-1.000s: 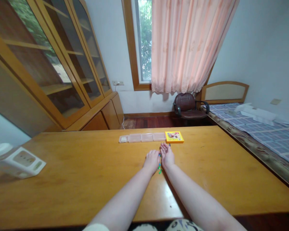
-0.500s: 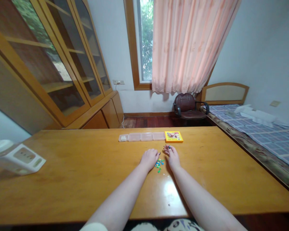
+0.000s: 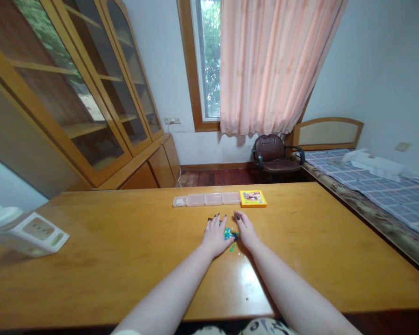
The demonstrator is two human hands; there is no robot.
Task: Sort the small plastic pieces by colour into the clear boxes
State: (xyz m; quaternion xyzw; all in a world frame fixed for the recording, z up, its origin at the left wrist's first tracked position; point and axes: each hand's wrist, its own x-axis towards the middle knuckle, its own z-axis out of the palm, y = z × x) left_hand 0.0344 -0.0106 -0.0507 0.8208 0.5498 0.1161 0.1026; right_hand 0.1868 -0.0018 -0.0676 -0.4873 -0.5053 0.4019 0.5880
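The left hand (image 3: 215, 238) lies palm down, fingers spread, its thumb at a small heap of blue, green and yellow pieces (image 3: 227, 231). The right hand (image 3: 246, 231) curves loosely on the heap's other side. Beyond, on the smooth, glossy wooden bench (image 3: 125, 260), a translucent, compartmented tray (image 3: 213, 199) adjoins a flat, rectangular yellow box (image 3: 253, 198).

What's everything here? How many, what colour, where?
Small pieces: several, green, blue, yellow, between hands
Tray: one, clear pinkish, far tabletop
Flat box: one, yellow, right of tray
Container: one, mostly white, table's left end
Table: one, brown, under hands
Cabinet: one, brown, left
Window: one, brown-framed, back wall
Curtain: one, pink, window's right
Chair: one, brown, beyond table
Bed: one, blue checks, right
White stuff: count unclear, on bed
Left hand: one, dark-nailed, by pieces
Right hand: one, dark-nailed, by pieces
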